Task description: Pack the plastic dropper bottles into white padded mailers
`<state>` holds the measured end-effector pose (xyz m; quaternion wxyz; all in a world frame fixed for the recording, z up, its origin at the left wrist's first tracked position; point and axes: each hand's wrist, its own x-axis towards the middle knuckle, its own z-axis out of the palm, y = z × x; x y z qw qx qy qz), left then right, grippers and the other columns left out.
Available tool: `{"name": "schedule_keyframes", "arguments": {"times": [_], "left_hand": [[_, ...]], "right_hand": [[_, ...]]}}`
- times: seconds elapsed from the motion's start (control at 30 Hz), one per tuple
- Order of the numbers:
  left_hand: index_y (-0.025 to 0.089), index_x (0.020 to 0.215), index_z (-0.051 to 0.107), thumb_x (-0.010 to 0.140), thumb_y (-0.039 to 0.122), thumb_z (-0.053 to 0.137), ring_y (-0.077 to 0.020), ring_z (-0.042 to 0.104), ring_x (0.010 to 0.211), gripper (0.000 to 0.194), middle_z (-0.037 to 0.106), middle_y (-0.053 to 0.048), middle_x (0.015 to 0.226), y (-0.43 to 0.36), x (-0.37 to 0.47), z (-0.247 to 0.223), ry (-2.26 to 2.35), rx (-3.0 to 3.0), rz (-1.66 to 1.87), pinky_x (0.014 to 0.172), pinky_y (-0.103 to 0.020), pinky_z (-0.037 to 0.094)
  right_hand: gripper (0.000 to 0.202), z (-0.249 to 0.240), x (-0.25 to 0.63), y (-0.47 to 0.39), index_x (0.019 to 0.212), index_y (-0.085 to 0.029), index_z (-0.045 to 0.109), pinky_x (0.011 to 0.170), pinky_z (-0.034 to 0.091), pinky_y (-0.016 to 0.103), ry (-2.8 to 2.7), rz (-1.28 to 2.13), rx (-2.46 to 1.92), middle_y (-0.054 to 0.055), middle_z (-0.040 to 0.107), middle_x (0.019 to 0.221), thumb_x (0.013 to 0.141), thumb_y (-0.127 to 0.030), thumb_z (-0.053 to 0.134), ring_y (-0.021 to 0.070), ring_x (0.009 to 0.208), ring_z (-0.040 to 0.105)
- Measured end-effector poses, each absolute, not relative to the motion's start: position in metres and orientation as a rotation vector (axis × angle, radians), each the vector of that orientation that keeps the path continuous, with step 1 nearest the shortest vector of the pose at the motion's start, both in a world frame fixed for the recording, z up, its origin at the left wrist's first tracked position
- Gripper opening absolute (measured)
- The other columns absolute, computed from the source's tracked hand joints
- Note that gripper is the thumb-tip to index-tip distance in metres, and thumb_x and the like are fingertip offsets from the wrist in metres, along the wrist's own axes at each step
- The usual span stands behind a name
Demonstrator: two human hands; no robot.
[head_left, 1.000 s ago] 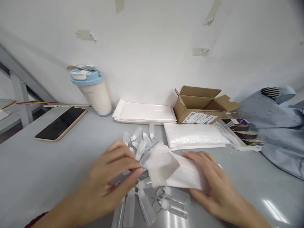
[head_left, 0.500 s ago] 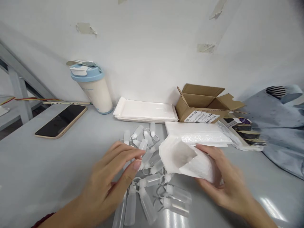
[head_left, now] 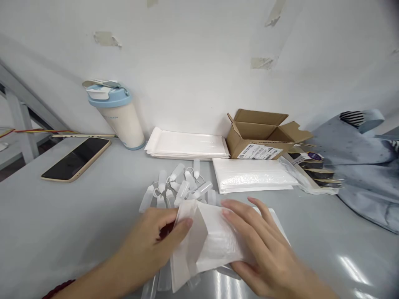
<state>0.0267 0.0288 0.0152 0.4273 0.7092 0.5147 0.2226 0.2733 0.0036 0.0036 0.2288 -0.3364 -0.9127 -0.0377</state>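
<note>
A white padded envelope (head_left: pixel 218 241) lies between my hands, its mouth facing left and its flap unfolded. With thumb and fingers, my left hand (head_left: pixel 158 236) pinches the flap edge. Around the body of the envelope, my right hand (head_left: pixel 262 245) is curled, thumb below and fingers on top, the index and middle fingertips resting on it. Behind and partly under the envelope lie several small clear squeeze bottles (head_left: pixel 182 191) with looped caps; some are hidden by it. What is inside the envelope does not show.
Flat white padded envelopes (head_left: pixel 190 143) are stacked by the wall, with more envelopes (head_left: pixel 252 174) to their right. An open cardboard box (head_left: pixel 258 141) stands behind those. A phone (head_left: pixel 76 160) and a tumbler (head_left: pixel 123 124) are at left. Light blue fabric (head_left: pixel 364 166) drapes at right.
My right hand has brought the envelope left and down over the bottles. My left hand, earlier apart from it, now grips its flap. The view has shifted slightly.
</note>
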Motion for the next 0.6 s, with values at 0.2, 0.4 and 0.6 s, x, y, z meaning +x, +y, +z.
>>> {"name": "schedule_keyframes", "arguments": {"times": [0.2,0.4,0.6], "left_hand": [[0.018,0.064,0.049,0.087,0.057,0.045,-0.0099,0.041,0.045,0.046,0.038,0.005,0.053,0.033,0.026,0.014,1.286,1.351,0.483,0.043,-0.02,0.03],[0.018,0.058,0.043,0.084,0.057,0.05,-0.0082,0.033,0.045,0.048,0.032,0.006,0.051,0.034,0.025,0.012,1.217,1.277,0.47,0.042,-0.019,0.025],[0.018,0.069,0.06,0.097,0.041,0.039,-0.011,0.053,0.055,0.042,0.058,0.001,0.06,0.027,0.022,0.014,1.114,1.599,0.585,0.051,-0.019,0.042]], "right_hand": [[0.052,0.01,0.273,0.001,0.134,0.001,0.043,0.107,0.029,0.05,-2.534,-0.296,-0.919,0.023,0.054,0.135,0.084,-0.007,0.052,0.0303,0.138,0.034],[0.038,0.005,0.259,0.001,0.132,-0.013,0.054,0.108,0.033,0.042,-2.701,-0.434,-0.784,0.008,0.054,0.139,0.099,-0.015,0.034,0.0241,0.132,0.046],[0.041,0.001,0.258,0.006,0.132,-0.012,0.054,0.104,0.041,0.042,-2.704,-0.45,-0.777,0.01,0.054,0.138,0.102,-0.017,0.026,0.0241,0.129,0.05]]}}
